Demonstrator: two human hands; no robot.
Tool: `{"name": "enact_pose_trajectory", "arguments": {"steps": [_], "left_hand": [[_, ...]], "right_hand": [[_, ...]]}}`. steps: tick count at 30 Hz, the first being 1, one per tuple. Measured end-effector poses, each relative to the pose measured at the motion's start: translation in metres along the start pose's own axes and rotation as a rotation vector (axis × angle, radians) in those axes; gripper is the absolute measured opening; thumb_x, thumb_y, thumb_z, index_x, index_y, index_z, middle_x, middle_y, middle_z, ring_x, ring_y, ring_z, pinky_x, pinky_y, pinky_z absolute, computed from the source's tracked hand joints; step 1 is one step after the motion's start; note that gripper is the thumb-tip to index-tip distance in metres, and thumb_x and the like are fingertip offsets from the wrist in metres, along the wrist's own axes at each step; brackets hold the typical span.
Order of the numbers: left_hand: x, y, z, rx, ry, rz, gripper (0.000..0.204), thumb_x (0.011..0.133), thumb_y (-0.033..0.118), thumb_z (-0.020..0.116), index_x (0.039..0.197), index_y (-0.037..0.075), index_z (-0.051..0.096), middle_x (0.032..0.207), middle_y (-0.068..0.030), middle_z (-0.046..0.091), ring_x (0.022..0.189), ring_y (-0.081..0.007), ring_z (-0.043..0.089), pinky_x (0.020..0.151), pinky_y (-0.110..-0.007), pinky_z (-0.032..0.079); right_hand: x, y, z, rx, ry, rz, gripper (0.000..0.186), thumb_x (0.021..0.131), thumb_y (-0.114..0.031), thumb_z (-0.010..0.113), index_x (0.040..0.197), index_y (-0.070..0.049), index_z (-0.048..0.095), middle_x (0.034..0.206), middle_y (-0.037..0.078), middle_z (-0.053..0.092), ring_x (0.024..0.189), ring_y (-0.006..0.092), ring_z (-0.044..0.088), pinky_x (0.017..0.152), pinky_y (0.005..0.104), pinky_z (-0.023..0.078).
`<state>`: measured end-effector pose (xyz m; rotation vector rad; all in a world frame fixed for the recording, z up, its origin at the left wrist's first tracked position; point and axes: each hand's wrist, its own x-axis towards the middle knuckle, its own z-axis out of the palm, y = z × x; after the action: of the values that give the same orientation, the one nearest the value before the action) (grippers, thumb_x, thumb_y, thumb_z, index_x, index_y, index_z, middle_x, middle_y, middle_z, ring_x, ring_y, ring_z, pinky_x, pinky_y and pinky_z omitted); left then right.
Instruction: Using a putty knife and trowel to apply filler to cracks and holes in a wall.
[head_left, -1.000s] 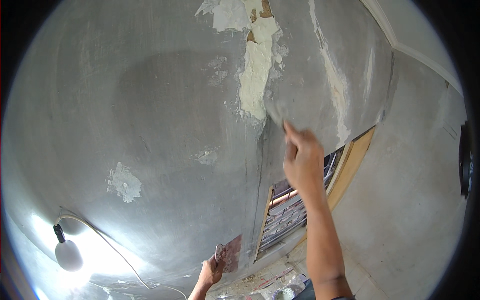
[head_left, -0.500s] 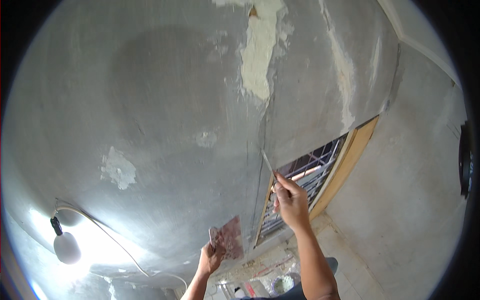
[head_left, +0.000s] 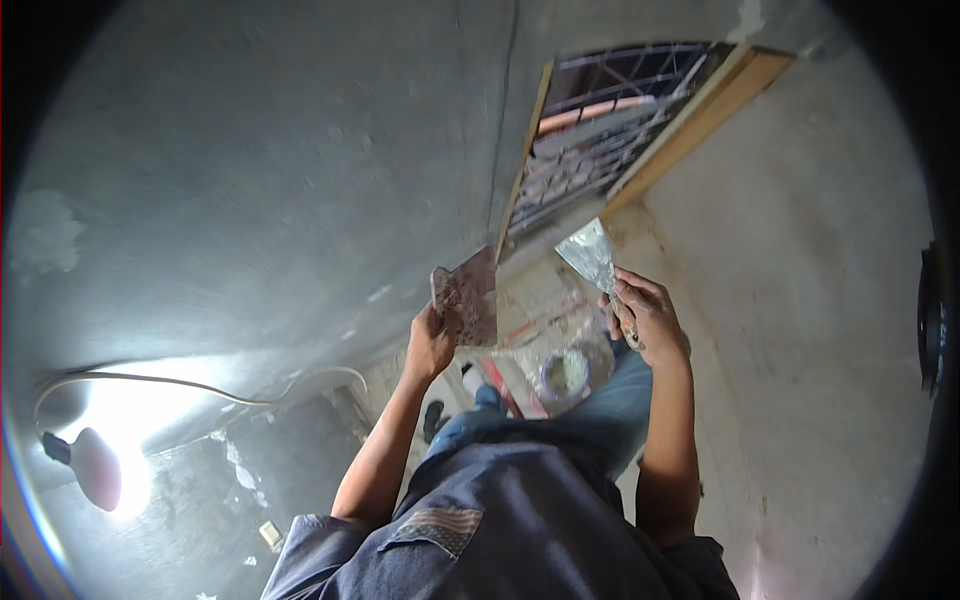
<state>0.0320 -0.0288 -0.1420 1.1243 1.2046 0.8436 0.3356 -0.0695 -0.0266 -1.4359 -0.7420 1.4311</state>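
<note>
My left hand (head_left: 432, 348) is closed on the handle of a flat, stained rectangular trowel (head_left: 473, 295), low over the floor and beside the grey wall. My right hand (head_left: 648, 318) grips the handle of a putty knife (head_left: 586, 252), its wide blade smeared with pale paste and angled up to the left, apart from the trowel. Below, between the two hands, a round bucket (head_left: 565, 372) holding pale greenish paste stands on the floor near my legs.
The grey wall (head_left: 250, 160) has pale patches and a barred opening (head_left: 610, 130) with a wooden frame. A hanging bulb (head_left: 98, 470) glows at lower left, its cable running along the wall. My feet and legs are below, on a dusty floor with red strips.
My view has tilted down from the patched upper wall to my body and floor. My right hand has come off the crack with the knife and now holds it beside the trowel.
</note>
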Motion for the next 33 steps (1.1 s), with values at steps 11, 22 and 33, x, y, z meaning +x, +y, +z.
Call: {"name": "enact_pose_trajectory", "arguments": {"steps": [11,22,33], "left_hand": [[-0.027,-0.129,0.075,0.636,-0.25,-0.015,0.039,0.091,0.025,0.05,0.12,-0.001,0.055,0.084,-0.0307,0.063,0.082,-0.0469,0.062,0.073,-0.052,0.05],[-0.034,-0.143,0.129,0.763,-0.396,-0.048,0.038,0.094,0.022,0.045,0.128,0.005,0.05,0.079,-0.0262,0.065,0.073,-0.0433,0.064,0.065,-0.053,0.05],[-0.038,-0.151,0.155,0.79,-0.417,-0.11,0.028,0.092,0.02,0.05,0.115,0.007,0.058,0.082,-0.0228,0.067,0.078,-0.0401,0.066,0.068,-0.05,0.052]], "right_hand": [[-0.011,0.182,-0.049,-0.719,0.139,0.701,0.019,0.08,0.0,0.049,0.075,0.01,0.064,0.059,0.016,0.062,0.045,0.0235,0.061,0.048,0.0337,0.052],[0.003,0.232,-0.047,-1.127,0.15,0.792,0.025,0.07,-0.01,0.052,0.049,-0.004,0.064,0.058,0.016,0.066,0.059,0.0271,0.068,0.07,0.032,0.055],[0.011,0.254,-0.069,-0.757,0.242,0.867,0.02,0.078,-0.007,0.051,0.066,0.003,0.063,0.057,0.014,0.061,0.048,0.0231,0.06,0.046,0.0377,0.045]]}}
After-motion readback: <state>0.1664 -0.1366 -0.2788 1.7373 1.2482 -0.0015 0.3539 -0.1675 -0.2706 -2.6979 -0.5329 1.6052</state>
